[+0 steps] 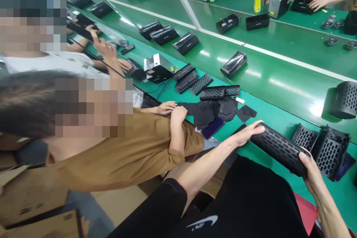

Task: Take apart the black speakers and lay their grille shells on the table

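Note:
A black speaker grille (281, 147) with rows of slotted holes is held between my two hands, over the front edge of the green bench. My left hand (248, 132) grips its left end, the thumb lying along the top corner. Around the right end is my right hand (311, 169), with its thumb on the slotted face and the other fingers mostly hidden beneath. Just right of the held piece, more slotted grilles (329, 148) stand on the bench. Between me and the neighbouring person lie black cloth-like sheets (208, 113) and a dark phone (212, 128).
A green conveyor belt (279, 70) carries black speaker housings (233, 64). Slotted panels (219, 92) are stacked past the black sheets. Close on my left sits a person in a brown shirt (134, 148). Co-workers occupy the far side. Cardboard boxes (33, 193) stand at lower left.

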A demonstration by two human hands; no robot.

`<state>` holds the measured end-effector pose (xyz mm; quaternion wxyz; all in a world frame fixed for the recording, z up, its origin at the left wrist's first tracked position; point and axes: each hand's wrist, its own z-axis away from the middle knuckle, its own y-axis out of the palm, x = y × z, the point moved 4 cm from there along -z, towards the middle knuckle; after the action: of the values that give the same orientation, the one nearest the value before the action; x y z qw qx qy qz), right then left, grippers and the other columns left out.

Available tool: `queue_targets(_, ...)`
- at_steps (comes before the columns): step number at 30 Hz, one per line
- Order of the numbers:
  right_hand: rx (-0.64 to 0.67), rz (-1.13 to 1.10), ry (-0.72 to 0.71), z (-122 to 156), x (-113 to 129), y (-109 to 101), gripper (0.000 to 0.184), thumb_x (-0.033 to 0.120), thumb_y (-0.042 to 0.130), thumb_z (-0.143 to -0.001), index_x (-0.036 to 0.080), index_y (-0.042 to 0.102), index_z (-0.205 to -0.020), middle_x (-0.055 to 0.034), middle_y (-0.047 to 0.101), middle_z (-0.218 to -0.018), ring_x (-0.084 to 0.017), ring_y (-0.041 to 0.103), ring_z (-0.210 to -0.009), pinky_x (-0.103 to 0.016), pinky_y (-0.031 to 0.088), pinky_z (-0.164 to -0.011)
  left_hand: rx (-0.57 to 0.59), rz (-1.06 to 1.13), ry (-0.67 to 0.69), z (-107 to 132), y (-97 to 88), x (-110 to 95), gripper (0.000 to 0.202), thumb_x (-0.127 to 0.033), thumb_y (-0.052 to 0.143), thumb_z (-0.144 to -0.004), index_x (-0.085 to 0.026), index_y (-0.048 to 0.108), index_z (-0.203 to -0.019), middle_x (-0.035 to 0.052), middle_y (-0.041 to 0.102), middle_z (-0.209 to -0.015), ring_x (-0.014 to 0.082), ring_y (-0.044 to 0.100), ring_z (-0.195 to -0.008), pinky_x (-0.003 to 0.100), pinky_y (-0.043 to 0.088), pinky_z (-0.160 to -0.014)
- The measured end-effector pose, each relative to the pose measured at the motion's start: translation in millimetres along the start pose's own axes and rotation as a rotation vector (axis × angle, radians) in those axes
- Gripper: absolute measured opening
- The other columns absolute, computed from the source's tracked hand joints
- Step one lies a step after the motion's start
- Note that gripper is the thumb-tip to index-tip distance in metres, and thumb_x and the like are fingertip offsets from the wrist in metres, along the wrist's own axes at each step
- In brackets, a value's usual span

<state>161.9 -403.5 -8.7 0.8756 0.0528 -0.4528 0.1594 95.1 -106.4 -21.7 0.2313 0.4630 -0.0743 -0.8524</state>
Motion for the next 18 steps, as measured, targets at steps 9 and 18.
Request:
queue_targets(9, 0.068, -0.01, 0.026, -6, 8, -4, 0.086, 0.067, 0.086, -0.072, 0.028, 0.057, -0.143, -0.0103, 0.073, -0.128, -0.038, 0.069, -0.12, -0.052, 0.056, -0.103, 0.021, -0.063, 0.195, 5, -1.9, -12, 0.104, -0.063, 0.091, -0.069, -0.025, 0.056, -0.159, 0.0111, 0.046, -0.171, 0.0407, 0.035, -0.161, 0.053, 0.027, -0.133)
queue_targets(18, 0.19, 0.191, 0.078, -50, 26, 5, 0.074, 0.063, 0.092, -0.065, 0.024, 0.072, -0.124, -0.0103, 0.077, -0.119, -0.042, 0.068, -0.119, -0.053, 0.058, -0.1, -0.111, -0.062, 0.202, -19, -41.3, -25, 0.097, -0.083, 0.072, -0.08, -0.022, 0.058, -0.155, 0.0184, 0.065, -0.148, 0.0352, 0.065, -0.13, 0.053, 0.051, -0.111)
